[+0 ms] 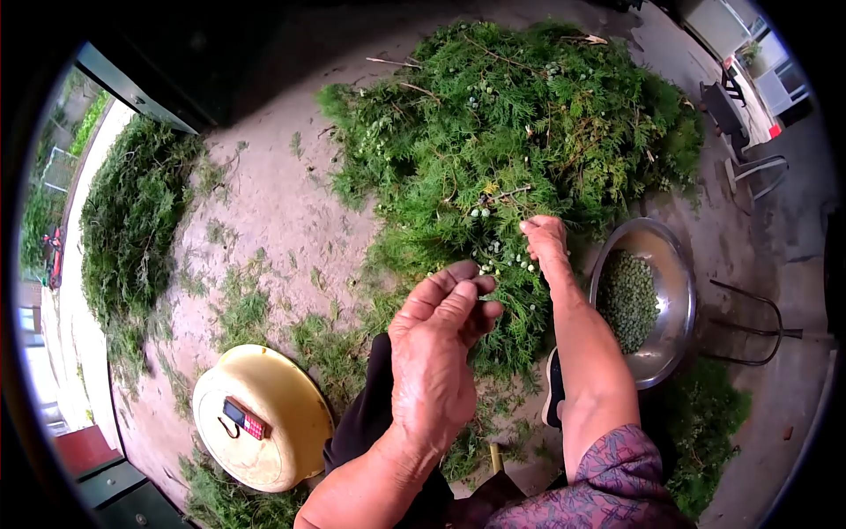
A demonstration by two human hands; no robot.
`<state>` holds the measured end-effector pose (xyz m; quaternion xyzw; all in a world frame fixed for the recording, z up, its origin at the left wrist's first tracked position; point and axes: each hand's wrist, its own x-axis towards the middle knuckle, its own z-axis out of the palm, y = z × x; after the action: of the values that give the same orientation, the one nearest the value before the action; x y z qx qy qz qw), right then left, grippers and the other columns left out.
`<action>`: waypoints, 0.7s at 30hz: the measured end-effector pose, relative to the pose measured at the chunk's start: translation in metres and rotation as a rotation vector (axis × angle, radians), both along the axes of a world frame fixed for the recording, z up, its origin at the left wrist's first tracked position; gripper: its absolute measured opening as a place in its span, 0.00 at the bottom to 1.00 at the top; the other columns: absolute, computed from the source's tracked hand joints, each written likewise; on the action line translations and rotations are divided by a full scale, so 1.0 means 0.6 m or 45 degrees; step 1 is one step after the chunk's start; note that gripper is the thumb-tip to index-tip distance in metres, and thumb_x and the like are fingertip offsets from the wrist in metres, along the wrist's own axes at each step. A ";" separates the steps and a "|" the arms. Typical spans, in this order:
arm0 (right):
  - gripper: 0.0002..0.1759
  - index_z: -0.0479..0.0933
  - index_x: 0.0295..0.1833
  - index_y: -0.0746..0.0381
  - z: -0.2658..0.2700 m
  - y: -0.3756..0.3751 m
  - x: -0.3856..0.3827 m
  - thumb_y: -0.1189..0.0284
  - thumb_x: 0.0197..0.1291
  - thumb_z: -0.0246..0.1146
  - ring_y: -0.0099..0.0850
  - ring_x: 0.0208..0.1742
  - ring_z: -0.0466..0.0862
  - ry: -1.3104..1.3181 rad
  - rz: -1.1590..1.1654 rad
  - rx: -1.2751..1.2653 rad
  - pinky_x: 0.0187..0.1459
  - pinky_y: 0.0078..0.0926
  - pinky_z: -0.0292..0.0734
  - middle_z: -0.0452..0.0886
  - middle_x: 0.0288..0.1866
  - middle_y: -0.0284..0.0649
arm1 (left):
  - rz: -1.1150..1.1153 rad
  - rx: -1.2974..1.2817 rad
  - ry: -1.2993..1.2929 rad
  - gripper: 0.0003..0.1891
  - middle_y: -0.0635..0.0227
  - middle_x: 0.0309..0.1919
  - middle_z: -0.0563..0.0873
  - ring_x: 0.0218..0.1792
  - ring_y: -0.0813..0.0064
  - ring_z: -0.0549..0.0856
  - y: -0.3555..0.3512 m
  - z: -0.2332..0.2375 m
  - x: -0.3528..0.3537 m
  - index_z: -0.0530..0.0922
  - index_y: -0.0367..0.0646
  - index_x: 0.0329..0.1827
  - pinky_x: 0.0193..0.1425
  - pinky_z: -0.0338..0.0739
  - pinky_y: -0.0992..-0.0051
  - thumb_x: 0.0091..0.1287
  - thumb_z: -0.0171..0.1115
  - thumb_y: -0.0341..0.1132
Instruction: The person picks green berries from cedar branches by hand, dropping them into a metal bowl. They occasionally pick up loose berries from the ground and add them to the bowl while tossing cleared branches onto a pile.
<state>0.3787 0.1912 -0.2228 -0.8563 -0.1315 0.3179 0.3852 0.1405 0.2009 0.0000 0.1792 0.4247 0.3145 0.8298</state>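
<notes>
"Where are the pale green cones (480, 212) sitting?"

"In the leafy heap (564, 115), just left of the nearer right hand (546, 238); they're looking small and roundish (no long axis showing)."

"Each grip?"

"Right and left hand (434, 344) are showing curled fingers; I can't tell if they're pinching anything. Beyond, a metal bowl (673, 322) is standing."

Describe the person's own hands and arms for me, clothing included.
The left hand and right hand are bare, with no gloves, and no watch shows at either wrist. On the right arm, a loose purple sleeve with a fine pattern ends near the elbow. Any sleeve on the left arm is out of view.
</notes>
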 end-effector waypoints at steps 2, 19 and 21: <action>0.08 0.79 0.29 0.63 -0.043 -0.013 0.003 0.69 0.51 0.64 0.39 0.21 0.76 -0.273 0.106 -0.055 0.27 0.36 0.74 0.79 0.21 0.44 | 0.122 0.021 -0.071 0.12 0.67 0.36 0.81 0.32 0.80 0.78 0.017 -0.001 -0.011 0.73 0.37 0.51 0.40 0.74 0.81 0.66 0.54 0.29; 0.29 0.62 0.65 0.65 -0.003 0.093 0.040 0.81 0.56 0.55 0.29 0.30 0.83 0.038 0.084 0.116 0.17 0.21 0.75 0.70 0.60 0.46 | 0.185 -0.052 0.000 0.11 0.66 0.34 0.81 0.29 0.80 0.77 0.009 -0.002 -0.023 0.74 0.36 0.49 0.38 0.72 0.81 0.66 0.56 0.30; 0.20 0.73 0.54 0.67 0.012 0.092 0.026 0.77 0.53 0.61 0.32 0.34 0.83 -0.139 0.155 0.008 0.26 0.29 0.77 0.81 0.42 0.46 | 0.202 -0.064 -0.013 0.11 0.67 0.33 0.81 0.29 0.80 0.78 0.011 0.001 -0.021 0.74 0.36 0.49 0.37 0.72 0.82 0.66 0.55 0.30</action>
<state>0.3941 0.2464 -0.2157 -0.8616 -0.2053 0.2930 0.3599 0.1276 0.2075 0.0006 0.1225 0.4411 0.3694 0.8087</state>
